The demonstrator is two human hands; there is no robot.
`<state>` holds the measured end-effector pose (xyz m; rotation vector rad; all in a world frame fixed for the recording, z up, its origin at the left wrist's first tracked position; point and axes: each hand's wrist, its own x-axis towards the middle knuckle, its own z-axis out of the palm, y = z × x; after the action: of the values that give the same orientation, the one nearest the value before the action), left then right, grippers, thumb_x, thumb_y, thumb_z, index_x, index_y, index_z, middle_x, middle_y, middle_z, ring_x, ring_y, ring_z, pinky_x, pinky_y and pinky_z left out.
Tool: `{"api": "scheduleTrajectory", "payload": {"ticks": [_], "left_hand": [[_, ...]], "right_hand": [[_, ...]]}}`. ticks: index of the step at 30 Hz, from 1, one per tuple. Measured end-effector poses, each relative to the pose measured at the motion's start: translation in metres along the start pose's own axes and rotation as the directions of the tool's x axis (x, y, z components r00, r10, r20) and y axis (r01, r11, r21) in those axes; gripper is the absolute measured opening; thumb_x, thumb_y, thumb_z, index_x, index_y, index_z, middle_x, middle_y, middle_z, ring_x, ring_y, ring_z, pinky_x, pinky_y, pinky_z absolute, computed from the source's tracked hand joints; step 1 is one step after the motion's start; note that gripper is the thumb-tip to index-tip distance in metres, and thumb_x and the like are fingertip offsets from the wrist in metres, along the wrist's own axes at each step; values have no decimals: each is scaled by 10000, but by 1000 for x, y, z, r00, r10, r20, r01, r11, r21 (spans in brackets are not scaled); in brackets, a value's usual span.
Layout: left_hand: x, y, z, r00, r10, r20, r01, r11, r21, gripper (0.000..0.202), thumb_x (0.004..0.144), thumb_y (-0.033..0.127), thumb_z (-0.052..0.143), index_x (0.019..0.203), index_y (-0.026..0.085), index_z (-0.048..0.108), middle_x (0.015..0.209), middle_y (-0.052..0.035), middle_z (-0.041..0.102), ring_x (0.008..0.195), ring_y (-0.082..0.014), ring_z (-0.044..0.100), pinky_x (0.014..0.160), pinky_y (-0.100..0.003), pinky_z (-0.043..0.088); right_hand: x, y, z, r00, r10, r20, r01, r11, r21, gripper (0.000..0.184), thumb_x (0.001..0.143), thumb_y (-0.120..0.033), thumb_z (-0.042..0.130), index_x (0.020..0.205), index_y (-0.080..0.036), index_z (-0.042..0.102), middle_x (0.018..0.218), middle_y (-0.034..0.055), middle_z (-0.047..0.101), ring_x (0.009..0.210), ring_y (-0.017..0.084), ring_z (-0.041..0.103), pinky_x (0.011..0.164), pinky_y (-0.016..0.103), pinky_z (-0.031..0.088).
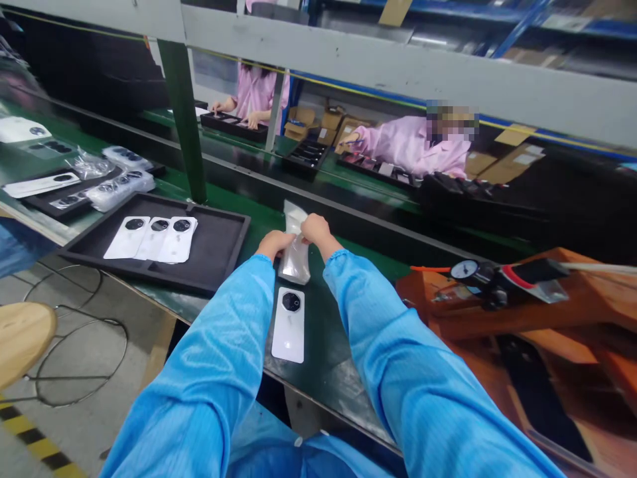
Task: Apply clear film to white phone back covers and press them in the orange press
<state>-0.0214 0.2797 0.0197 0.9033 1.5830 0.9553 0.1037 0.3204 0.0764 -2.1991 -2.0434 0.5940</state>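
Between my two hands lies a clear plastic bag (295, 262) on the green bench, with pale, flat contents that I cannot make out. My left hand (275, 244) grips its left side, thumb on top. On its right upper part, my right hand (315, 230) has its fingers bent and pinched on the plastic. Just below the bag, a white phone back cover (288, 332) with a round black camera area lies flat. To the left, several similar white covers (178, 249) overlap in a black tray (219, 255).
An orange machine (448, 312) with a pressure gauge (464, 269) stands on the right. Bagged camera parts (119, 189) lie at the far left. A green post (182, 119) rises behind the tray. Two people in pink work across the bench. A wooden stool (24, 338) stands lower left.
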Motion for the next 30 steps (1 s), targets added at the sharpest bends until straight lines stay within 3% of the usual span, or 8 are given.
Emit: {"api": "scheduleTrajectory", "payload": {"ticks": [6, 9, 16, 19, 22, 24, 26, 30], "left_hand": [[6, 7, 19, 984, -152, 92, 149, 988, 39, 349, 1033, 403, 721, 1276, 155, 687, 1243, -97, 715, 1059, -224, 724, 910, -419, 648], [5, 12, 23, 976, -172, 130, 170, 985, 26, 378, 1033, 394, 719, 1330, 166, 669, 1315, -110, 693, 1122, -242, 711, 953, -453, 641], [-18, 8, 30, 987, -47, 156, 81, 972, -219, 369, 1038, 399, 713, 1314, 158, 671, 1272, -104, 705, 1069, -225, 721, 909, -422, 650], [-34, 7, 34, 996, 16, 87, 15, 941, -338, 360, 1043, 399, 706, 1307, 156, 670, 1250, -99, 707, 1036, -213, 722, 879, -401, 654], [-53, 15, 29, 993, 114, -38, -120, 895, -430, 333, 1040, 378, 709, 1281, 150, 673, 1176, -82, 720, 951, -188, 723, 813, -359, 649], [-69, 27, 21, 972, 194, -134, -235, 851, -470, 298, 1012, 321, 728, 1247, 143, 685, 1082, -66, 736, 870, -169, 718, 754, -312, 627], [-87, 43, 11, 933, 277, -228, -356, 794, -493, 292, 950, 247, 752, 1217, 142, 699, 1010, -54, 751, 837, -165, 722, 734, -283, 605], [-128, 75, -4, 811, 421, -407, -582, 658, -478, 376, 832, 197, 803, 1192, 156, 703, 1079, -64, 775, 956, -194, 752, 833, -286, 601]], "right_hand": [[-6, 16, -1, 983, -117, -142, 111, 993, -47, 310, 1037, -169, 518, 1270, -68, 694, 1011, 211, 802, 1048, 298, 795, 963, 334, 560], [-11, 19, -2, 967, -159, -201, 147, 987, -69, 328, 1055, -178, 470, 1292, -104, 684, 1170, 226, 789, 1183, 326, 759, 1011, 359, 539], [-38, 15, -12, 936, -231, -266, 211, 972, -100, 361, 1061, -164, 426, 1337, -131, 657, 1214, 202, 789, 1183, 334, 754, 1006, 383, 547], [-62, 4, -22, 906, -300, -299, 280, 954, -110, 383, 1054, -146, 433, 1372, -166, 646, 1232, 178, 788, 1160, 337, 760, 1005, 403, 553], [-96, -8, -40, 855, -350, -383, 336, 936, -106, 461, 1081, -168, 381, 1502, -186, 567, 1382, 175, 731, 1197, 356, 741, 1011, 440, 563], [-122, -12, -52, 794, -371, -481, 371, 923, -100, 529, 1091, -173, 328, 1597, -183, 484, 1477, 176, 678, 1219, 350, 731, 1003, 434, 577], [-149, -13, -62, 697, -391, -601, 424, 901, -94, 567, 1083, -165, 302, 1627, -163, 461, 1508, 172, 662, 1222, 324, 733, 990, 393, 593], [-196, -15, -72, 381, -385, -841, 566, 816, -118, 559, 1069, -155, 285, 1569, -117, 532, 1457, 165, 706, 1147, 240, 762, 932, 301, 617]]}}
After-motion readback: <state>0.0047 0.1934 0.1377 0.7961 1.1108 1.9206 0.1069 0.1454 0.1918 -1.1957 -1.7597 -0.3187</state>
